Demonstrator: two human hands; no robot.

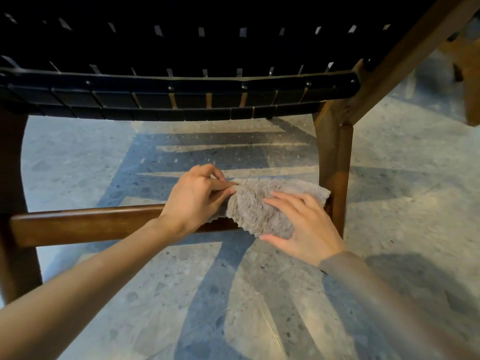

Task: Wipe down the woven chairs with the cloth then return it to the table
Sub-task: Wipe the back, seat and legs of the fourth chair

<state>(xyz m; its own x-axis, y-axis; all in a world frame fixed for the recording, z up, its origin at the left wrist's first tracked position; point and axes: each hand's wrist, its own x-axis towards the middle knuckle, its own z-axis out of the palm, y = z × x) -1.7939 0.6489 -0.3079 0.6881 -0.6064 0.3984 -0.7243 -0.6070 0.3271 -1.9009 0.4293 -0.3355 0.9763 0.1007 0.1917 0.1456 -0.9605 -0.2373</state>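
The shaggy grey microfibre cloth [257,206] is draped over the right end of the dark brown wooden lower rail [85,222]. Its far corner touches the brown wooden chair leg [335,162], below the black woven strap seat [181,100]. I judge it light, limp and soft, quick to bunch, so it is best taken by an edge or pressed flat. My left hand [197,196] pinches its upper left edge between thumb and curled fingers. My right hand [304,224] lies on it, fingers straight and spread, thumb at the lower edge. The pile looks fluffy, the hem wavy.
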